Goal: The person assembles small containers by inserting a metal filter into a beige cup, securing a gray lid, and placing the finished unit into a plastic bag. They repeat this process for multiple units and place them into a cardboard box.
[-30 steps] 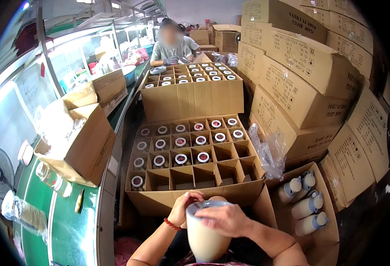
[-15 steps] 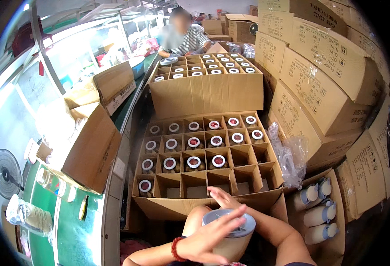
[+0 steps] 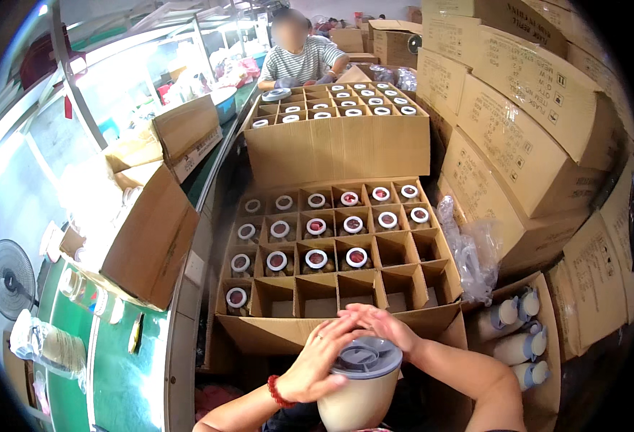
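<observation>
In front of me at the lower middle stands a cream tub with a round grey-blue lid. My left hand lies along the lid's left and far side, its fingers stretched out and its thumb down by the tub's side. My right hand is at the lid's far right edge, with its fingers extended toward those of the left; the two hands meet or overlap there. Just beyond them is an open divided carton, with white-rimmed round bottles in many of its cells.
A second divided carton stands behind, with a person beyond it. Stacked cartons rise at the right, above a box of cream flasks. Clear plastic wrap hangs beside the carton. A green bench runs along the left.
My left hand has gone from hovering spread above the lid to its left and far side. My right hand has come in against the far edge. The tub has shifted slightly left.
</observation>
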Demonstrator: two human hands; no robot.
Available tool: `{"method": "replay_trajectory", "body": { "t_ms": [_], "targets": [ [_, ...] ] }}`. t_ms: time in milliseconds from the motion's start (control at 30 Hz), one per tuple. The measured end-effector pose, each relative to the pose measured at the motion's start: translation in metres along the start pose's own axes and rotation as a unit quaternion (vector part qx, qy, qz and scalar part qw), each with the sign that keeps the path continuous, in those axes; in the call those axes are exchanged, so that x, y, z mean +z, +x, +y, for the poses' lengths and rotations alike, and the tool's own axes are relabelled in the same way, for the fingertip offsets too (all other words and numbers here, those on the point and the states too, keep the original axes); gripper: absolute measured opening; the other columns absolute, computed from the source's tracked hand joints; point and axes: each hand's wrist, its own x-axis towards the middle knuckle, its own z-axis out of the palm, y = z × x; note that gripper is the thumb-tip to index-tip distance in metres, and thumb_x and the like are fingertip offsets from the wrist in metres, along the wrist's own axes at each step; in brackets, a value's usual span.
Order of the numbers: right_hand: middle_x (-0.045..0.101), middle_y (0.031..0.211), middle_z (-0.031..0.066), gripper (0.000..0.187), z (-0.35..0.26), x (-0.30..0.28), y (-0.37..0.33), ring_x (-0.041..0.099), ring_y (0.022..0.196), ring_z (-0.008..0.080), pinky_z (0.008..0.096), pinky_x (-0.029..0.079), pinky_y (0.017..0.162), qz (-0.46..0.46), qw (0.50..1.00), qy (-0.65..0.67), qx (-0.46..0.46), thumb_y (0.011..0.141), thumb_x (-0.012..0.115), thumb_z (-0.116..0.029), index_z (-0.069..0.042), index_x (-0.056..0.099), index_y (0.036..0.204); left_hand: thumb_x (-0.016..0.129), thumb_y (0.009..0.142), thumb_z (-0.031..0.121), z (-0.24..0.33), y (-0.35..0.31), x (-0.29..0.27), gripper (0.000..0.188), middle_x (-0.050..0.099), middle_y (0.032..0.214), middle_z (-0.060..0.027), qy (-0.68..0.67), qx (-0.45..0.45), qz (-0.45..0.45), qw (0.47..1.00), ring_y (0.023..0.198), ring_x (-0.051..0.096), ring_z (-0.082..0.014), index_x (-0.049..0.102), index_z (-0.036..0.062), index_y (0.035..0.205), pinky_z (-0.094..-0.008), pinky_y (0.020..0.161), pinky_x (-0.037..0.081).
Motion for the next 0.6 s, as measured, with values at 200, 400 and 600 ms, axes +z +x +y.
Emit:
{"method": "replay_trajectory", "body": {
  "t_ms": [200, 400, 600],
  "targets": [
    [0.052, 0.137, 0.0130, 0.055, 0.060, -0.021, 0.102, 0.050, 0.125, 0.0237, 0.0383, 0.039, 0.105, -0.069, 0.994, -0.067, 0.055, 0.104, 0.032, -0.044, -0.003, 0.042, 0.138, 0.049, 0.088, 0.065, 0.069, 0.045, 0.011, 0.089, 0.023, 0.154, -0.0230, -0.013, 0.115, -0.087, 0.990, 0.144, 0.021, -0.0368, 0.029, 0.0001, 0.147, -0.0538, 0.115, 0.015],
    [0.060, 0.123, 0.0077, 0.034, -0.013, -0.029, 0.019, 0.056, 0.110, 0.0153, 0.0318, 0.042, 0.095, 0.168, 0.985, -0.039, -0.027, 0.100, 0.044, -0.032, -0.009, 0.052, 0.125, 0.036, 0.103, 0.036, -0.035, 0.008, -0.014, 0.044, 0.049, 0.139, -0.0143, -0.363, -0.136, 0.255, 0.886, 0.120, 0.053, -0.0266, 0.050, 0.0042, 0.130, -0.0400, 0.105, 0.039],
    [0.043, 0.140, 0.0106, 0.047, -0.039, 0.062, -0.058, 0.042, 0.129, 0.0175, 0.0337, 0.028, 0.111, 0.066, 0.991, -0.116, -0.027, 0.103, 0.040, -0.028, 0.002, 0.038, 0.139, 0.032, 0.094, 0.066, -0.078, -0.031, 0.045, 0.081, 0.037, 0.148, -0.0178, -0.416, -0.157, 0.094, 0.891, 0.130, 0.043, -0.0315, 0.031, 0.0043, 0.146, -0.0452, 0.110, 0.033]
  ]
}}
